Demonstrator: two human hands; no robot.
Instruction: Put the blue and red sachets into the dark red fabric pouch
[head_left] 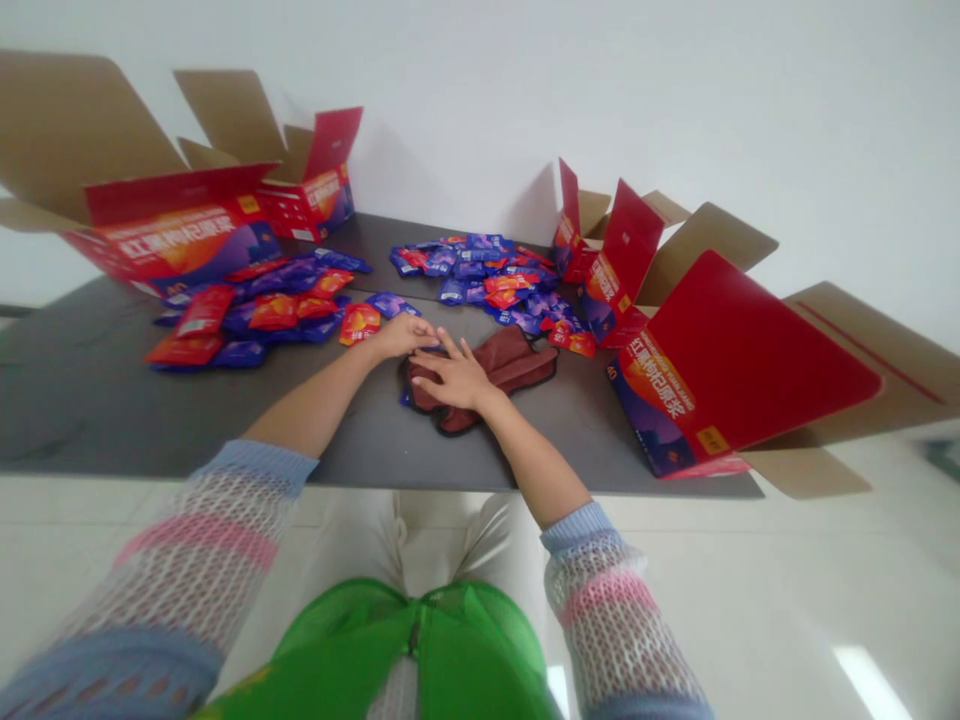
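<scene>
A crumpled brown cloth with dark edging lies near the middle of the grey table. My right hand rests flat on its left part, fingers spread. Just beyond, my left hand has its fingers bent together at the cloth's upper left edge; whatever is between them is too small to make out. A blue bit of a packet shows under the cloth's left side. Next to my left hand lie a red packet and a blue packet.
Piles of red and blue packets lie at the left and back middle of the table. Open red cartons stand at the left, back left and right. A white wall rises behind.
</scene>
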